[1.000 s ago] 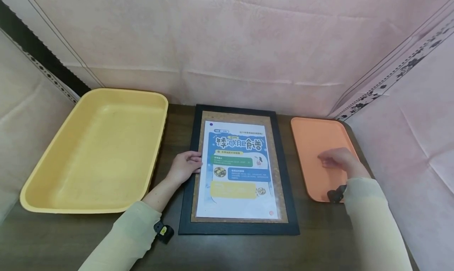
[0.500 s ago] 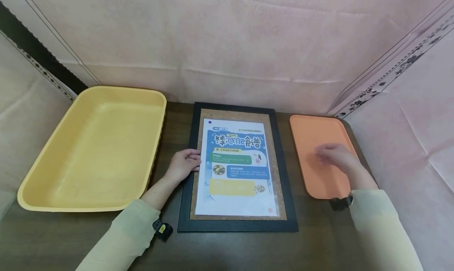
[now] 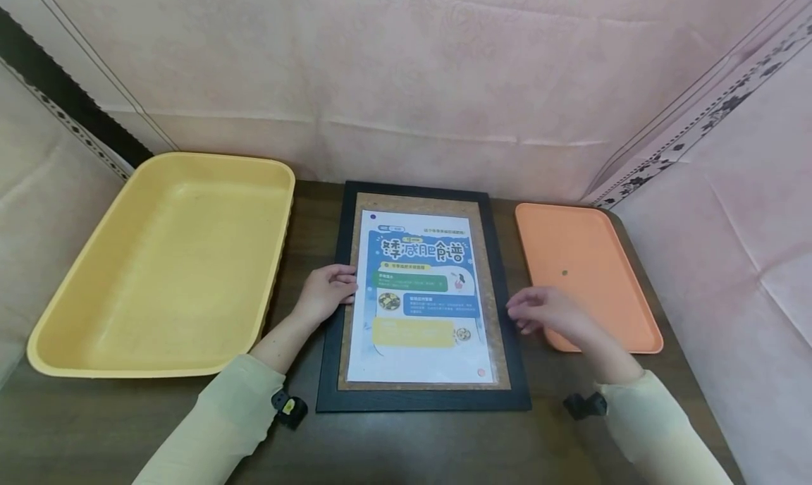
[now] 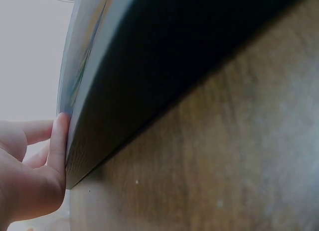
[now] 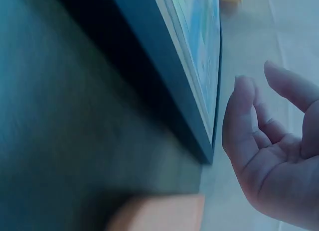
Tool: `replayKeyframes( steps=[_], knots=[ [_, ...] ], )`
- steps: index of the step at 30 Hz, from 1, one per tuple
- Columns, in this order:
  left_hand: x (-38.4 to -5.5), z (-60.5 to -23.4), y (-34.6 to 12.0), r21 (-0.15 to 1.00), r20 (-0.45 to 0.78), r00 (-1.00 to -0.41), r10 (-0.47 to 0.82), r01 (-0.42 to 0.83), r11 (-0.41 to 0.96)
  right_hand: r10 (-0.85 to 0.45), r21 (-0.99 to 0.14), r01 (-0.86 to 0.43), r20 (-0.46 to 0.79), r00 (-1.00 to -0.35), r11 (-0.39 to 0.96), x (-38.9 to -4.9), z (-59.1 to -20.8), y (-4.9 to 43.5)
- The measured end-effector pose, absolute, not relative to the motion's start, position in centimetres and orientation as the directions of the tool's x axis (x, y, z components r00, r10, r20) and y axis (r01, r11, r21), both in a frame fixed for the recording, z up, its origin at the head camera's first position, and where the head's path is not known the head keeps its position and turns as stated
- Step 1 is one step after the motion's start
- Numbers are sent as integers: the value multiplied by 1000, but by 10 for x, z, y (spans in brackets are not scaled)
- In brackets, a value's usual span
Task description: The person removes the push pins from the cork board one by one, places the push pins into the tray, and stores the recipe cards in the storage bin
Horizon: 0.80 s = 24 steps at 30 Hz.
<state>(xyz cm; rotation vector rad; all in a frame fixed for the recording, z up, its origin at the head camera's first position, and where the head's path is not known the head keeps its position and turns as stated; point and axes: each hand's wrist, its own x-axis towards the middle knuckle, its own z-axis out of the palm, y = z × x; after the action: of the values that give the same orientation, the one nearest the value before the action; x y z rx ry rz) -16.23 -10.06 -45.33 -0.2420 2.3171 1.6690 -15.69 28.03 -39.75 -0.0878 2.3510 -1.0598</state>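
A laminated poster (image 3: 419, 358) lies on a cork board with a black frame (image 3: 425, 400). One purple pushpin (image 3: 373, 217) shows at the poster's top left corner. My left hand (image 3: 322, 295) rests its fingers on the frame's left side at the poster's edge. Just off the frame's right side hovers my right hand (image 3: 548, 314); its fingers are curved. In the right wrist view a gap shows beside its fingertips (image 5: 243, 86), and whether something small is held there is hidden. A tiny green thing, perhaps a pushpin (image 3: 564, 273), lies on the orange tray (image 3: 609, 295).
A big yellow tray (image 3: 171, 273) stands left of the frame, close to my left forearm. Pale cloth (image 3: 406, 69) hangs behind and at both sides. The dark wooden table (image 3: 393, 450) shows in front of the frame.
My right hand has left the orange tray and moved left to the frame's right edge, uncovering the tiny green thing. The left hand keeps its place on the frame.
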Motion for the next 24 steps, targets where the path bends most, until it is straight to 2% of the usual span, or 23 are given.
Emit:
replayKeyframes(
  steps=[9, 24],
  knots=[
    [-163, -451, -101, 900, -323, -946, 25, -299, 318, -411, -732, 106, -489, -770, 673, -132, -417, 252],
    [-163, -453, -101, 894, -329, -944, 25, -303, 330, -377, -649, 44, -494, -783, 759, -106, -423, 233]
  ],
)
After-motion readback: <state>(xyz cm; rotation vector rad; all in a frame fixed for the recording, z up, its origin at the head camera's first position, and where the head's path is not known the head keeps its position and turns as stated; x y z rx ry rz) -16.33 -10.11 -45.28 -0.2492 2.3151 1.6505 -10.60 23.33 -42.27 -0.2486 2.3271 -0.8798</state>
